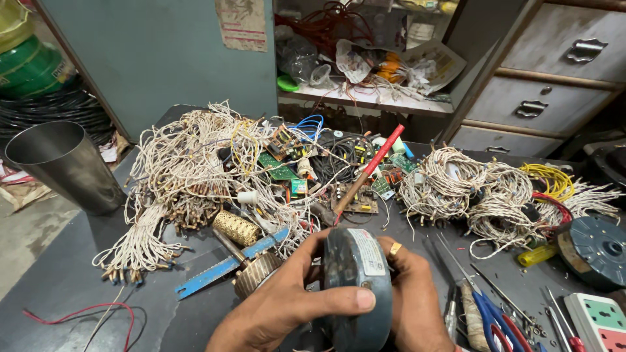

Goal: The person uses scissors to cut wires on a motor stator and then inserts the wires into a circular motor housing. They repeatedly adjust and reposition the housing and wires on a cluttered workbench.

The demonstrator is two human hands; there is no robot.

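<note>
Left hand (277, 306): fingers curled, thumb laid flat across the face of the round grey metal motor housing with a white label (355, 274), closed firmly on it. Right hand (411, 293): fingers wrapped over the housing's far side, a gold ring on one finger, also closed on it. Both hands hold the housing upright on its edge, above the near edge of the dark workbench top (59, 280).

Judged step: the housing is held up for examination, label towards the camera. A next move would call for a firm two-handed hold while turning it, and a tool within reach.

Surroundings: a blue flat hacksaw blade (228, 264) and a brass knurled cylinder (236, 228) lie just beside the left hand. Blue-handled scissors (492, 316) lie beside the right hand. A red-handled screwdriver (368, 169) rests on green circuit boards (283, 169) mid-bench. Tangled white wire bundles (189, 169) cover the far half. A steel conical cup (62, 163) stands at the left edge.
</note>
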